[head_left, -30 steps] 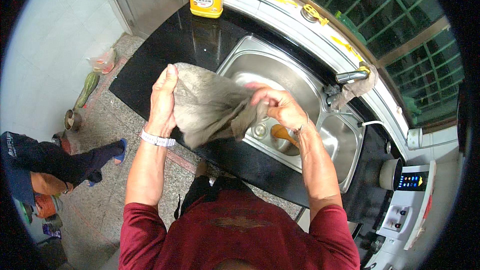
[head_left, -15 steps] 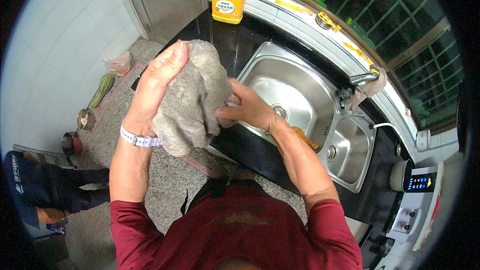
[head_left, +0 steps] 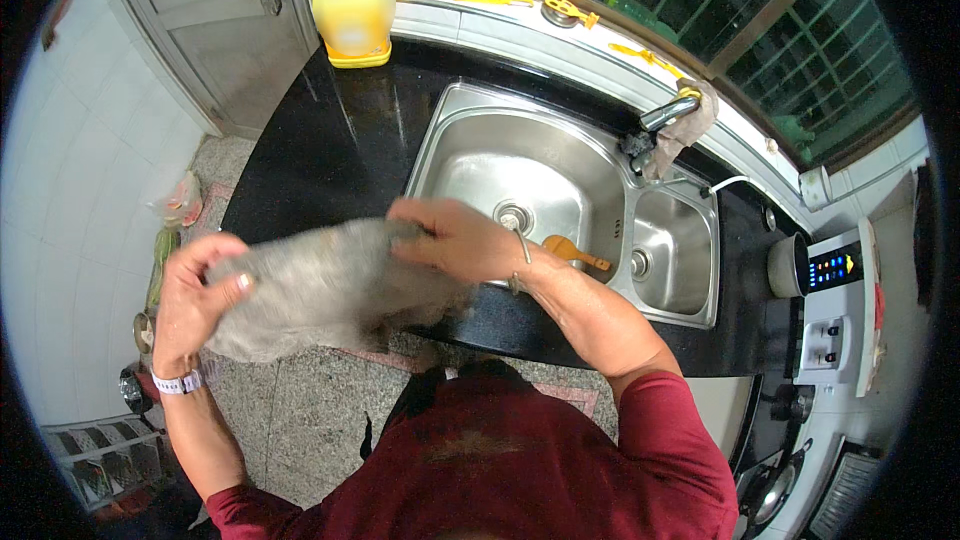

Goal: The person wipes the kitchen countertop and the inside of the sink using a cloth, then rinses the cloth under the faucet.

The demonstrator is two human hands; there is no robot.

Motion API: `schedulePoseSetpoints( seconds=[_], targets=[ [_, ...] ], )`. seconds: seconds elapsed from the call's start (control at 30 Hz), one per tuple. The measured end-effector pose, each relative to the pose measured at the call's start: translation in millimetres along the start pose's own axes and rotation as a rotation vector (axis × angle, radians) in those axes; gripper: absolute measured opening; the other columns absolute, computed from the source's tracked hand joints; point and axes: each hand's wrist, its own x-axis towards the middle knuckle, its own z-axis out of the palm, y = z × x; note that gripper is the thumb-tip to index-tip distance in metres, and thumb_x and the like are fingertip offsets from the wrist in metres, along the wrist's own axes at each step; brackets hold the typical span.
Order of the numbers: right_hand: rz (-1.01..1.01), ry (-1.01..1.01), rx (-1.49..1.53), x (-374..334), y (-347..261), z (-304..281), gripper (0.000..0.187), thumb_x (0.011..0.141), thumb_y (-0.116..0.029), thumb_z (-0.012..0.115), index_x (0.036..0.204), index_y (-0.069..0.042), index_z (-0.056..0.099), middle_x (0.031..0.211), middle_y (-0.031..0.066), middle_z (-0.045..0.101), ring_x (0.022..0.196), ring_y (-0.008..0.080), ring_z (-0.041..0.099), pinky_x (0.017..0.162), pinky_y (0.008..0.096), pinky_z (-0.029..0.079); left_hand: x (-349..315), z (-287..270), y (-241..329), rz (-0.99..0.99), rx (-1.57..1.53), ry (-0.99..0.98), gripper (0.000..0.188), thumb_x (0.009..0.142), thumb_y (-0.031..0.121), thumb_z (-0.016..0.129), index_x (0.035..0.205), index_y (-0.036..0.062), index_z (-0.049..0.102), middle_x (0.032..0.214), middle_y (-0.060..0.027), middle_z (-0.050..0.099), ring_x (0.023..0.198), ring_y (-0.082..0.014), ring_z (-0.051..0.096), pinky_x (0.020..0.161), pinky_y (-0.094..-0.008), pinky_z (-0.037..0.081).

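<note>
Grey cloth [head_left: 310, 290], motion-blurred, spans left hand [head_left: 192, 292] and right hand [head_left: 462, 238], each clamped on one end; even tension should keep it flat. It hangs above the black counter's [head_left: 310, 160] front edge, left of the steel sink [head_left: 500, 130].

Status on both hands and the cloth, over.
Left hand and right hand: gripping grey cloth at opposite sides. Cloth: spread between them, blurred. Brown ladle: in sink, apart from cloth.

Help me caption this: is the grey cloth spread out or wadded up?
Spread out: the grey cloth stretches broadly from the left hand to the right hand. Blur hides whether it is doubled over.
</note>
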Motion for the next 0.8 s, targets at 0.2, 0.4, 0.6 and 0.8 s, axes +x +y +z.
schedulePoseSetpoints(
  seconds=[0.2, 0.4, 0.6, 0.8],
  targets=[
    [-0.131, 0.552, -0.419, 81.3, 84.7, 1.9, 0.034, 0.087, -0.013, 0.062, 0.12, -0.006, 0.057, 0.11, 0.0159, 0.06, 0.103, 0.0302, 0.057, 0.088, 0.0391, 0.047, 86.5, 10.2, -41.4, 0.373, 0.572, 0.659, 0.05, 0.08, 0.007, 0.074, 0.127, 0.004, 0.056, 0.107, -0.0134, 0.057, 0.1, -0.0272, 0.055, 0.089, -0.0373, 0.046],
    [0.111, 0.239, -0.674, 103.6, 159.5, 128.8, 0.055, 0.094, -0.033, 0.056, 0.144, -0.016, 0.041, 0.149, 0.0185, 0.035, 0.14, 0.0373, 0.03, 0.113, 0.058, 0.026, 83.0, 82.1, -206.6, 0.201, 0.455, 0.568, 0.039, 0.094, 0.023, 0.06, 0.122, -0.0045, 0.056, 0.12, -0.023, 0.055, 0.114, -0.0389, 0.052, 0.101, -0.0434, 0.041],
    [-0.019, -0.093, -0.831, 148.4, 174.8, 102.8, 0.057, 0.098, -0.051, 0.041, 0.15, -0.027, 0.034, 0.159, 0.009, 0.024, 0.149, 0.033, 0.014, 0.116, 0.0622, 0.01, 78.1, 145.4, -217.4, -0.122, 0.721, 0.574, 0.051, 0.103, 0.035, 0.042, 0.14, 0.0, 0.044, 0.149, -0.0202, 0.04, 0.142, -0.0371, 0.031, 0.117, -0.0509, 0.019],
    [0.203, 0.233, -0.964, 232.2, 236.2, 6.0, 0.056, 0.099, -0.048, 0.036, 0.15, -0.024, 0.036, 0.159, 0.0075, 0.027, 0.148, 0.0324, 0.019, 0.115, 0.0623, 0.012, 91.2, 156.4, -204.6, -0.257, 0.928, 0.543, 0.049, 0.102, 0.032, 0.044, 0.143, 0.0048, 0.043, 0.152, -0.0154, 0.038, 0.143, -0.0324, 0.031, 0.118, -0.0496, 0.019]
  ],
)
